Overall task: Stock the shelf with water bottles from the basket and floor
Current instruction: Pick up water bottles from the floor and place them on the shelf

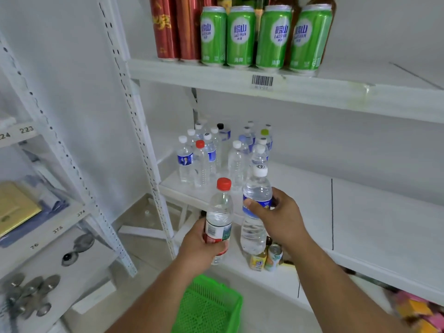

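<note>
White shelf (pixel 312 200) at centre frame: your left hand (pixel 199 246) grips a red-capped bottle (pixel 219 212), your right hand (pixel 281 217) a white-capped bottle (pixel 255 205); stand both upright beside the stocked cluster (pixel 216 155), basket (pixel 209 306) below.

left hand (pixel 200 246) closed in a grip, forearm raised | right hand (pixel 280 218) closed likewise, arm extended
</note>
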`<state>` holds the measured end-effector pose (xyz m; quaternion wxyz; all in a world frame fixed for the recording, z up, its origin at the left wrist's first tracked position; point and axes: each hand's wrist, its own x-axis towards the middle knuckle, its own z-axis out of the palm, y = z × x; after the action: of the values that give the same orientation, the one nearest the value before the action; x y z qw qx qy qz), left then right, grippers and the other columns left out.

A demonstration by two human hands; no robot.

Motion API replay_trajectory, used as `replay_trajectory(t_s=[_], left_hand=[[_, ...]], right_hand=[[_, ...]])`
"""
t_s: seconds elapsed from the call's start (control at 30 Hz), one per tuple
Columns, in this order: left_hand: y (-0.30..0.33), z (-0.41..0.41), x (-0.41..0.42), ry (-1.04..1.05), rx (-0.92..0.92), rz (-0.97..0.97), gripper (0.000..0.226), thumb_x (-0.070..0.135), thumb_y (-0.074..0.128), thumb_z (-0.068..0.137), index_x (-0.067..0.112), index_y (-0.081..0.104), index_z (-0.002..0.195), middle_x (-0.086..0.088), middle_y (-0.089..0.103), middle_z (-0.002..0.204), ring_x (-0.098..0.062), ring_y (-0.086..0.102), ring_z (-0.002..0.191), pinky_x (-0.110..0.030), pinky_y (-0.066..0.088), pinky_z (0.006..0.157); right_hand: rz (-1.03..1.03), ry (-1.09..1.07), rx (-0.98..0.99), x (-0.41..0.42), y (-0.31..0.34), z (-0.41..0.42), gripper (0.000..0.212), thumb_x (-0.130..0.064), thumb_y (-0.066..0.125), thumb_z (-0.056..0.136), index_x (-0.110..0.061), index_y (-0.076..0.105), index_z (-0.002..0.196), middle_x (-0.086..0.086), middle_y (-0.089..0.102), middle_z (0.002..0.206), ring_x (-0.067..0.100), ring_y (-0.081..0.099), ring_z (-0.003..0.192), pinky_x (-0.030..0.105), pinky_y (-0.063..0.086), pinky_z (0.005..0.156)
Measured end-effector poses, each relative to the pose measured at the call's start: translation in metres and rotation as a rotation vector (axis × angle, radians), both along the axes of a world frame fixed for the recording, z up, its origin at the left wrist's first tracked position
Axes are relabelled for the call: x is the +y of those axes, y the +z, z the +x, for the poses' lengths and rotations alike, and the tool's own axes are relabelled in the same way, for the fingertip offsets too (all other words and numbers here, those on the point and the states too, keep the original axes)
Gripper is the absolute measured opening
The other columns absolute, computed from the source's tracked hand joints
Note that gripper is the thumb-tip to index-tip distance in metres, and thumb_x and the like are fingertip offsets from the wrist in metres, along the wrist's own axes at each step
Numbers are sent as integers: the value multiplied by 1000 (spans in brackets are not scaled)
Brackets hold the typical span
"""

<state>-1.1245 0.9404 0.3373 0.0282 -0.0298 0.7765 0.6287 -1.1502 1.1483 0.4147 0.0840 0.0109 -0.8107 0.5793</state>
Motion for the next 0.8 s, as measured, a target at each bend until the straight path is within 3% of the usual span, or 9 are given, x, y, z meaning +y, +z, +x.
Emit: replay_trajectory(t_s=[0.1,0.33,0.43,0.53,0.6,0.7,0.8], left_hand=[[-6,-24,1,-12,-15,-12,56,12,84,69,31,62,117,11,76,99,-6,71,91,-24,56,80],[-10,-83,12,-4,-25,-58,54,7,83,67,27,62,113,2,75,97,-15,72,90,-38,59,83],[-11,-111,13,10,-18,-86,52,6,83,66,27,62,109,5,76,94,-13,72,89,-27,59,77],[-11,-133,12,25,-15,-109,51,11,86,66,34,62,105,20,74,90,4,69,81,-10,51,64],[-14,-146,11,18,-9,-121,50,14,87,65,37,62,103,24,73,91,7,67,81,-8,48,63],[-19,-164,10,7,5,-132,50,18,89,63,40,63,101,27,71,93,9,66,83,-4,46,60],[-28,-183,10,-10,-11,-121,52,24,89,60,40,64,103,20,73,96,2,69,84,-16,53,65]], right_hand=[[3,-24,-13,2,-9,-14,30,-44,78,76,-39,70,105,-23,73,94,-3,67,86,22,50,72],[-30,-111,-54,15,-31,-64,32,-43,82,73,-38,69,101,-28,71,89,-6,66,82,17,45,66],[-51,-121,-64,15,-37,-87,29,-40,83,72,-38,68,98,-29,70,87,-7,64,82,14,42,64],[-41,-130,-69,16,-40,-104,25,-38,82,71,-43,67,90,-28,68,87,-6,62,83,11,41,62],[-21,-126,-47,16,-42,-113,22,-37,82,71,-45,68,87,-22,70,89,0,62,85,9,44,63],[-25,-132,-47,14,-46,-122,23,-35,82,72,-39,71,92,-12,72,95,7,64,91,23,51,74],[-30,-176,-63,8,-51,-128,27,-36,82,72,-39,71,97,-12,70,102,4,63,94,21,48,75]])
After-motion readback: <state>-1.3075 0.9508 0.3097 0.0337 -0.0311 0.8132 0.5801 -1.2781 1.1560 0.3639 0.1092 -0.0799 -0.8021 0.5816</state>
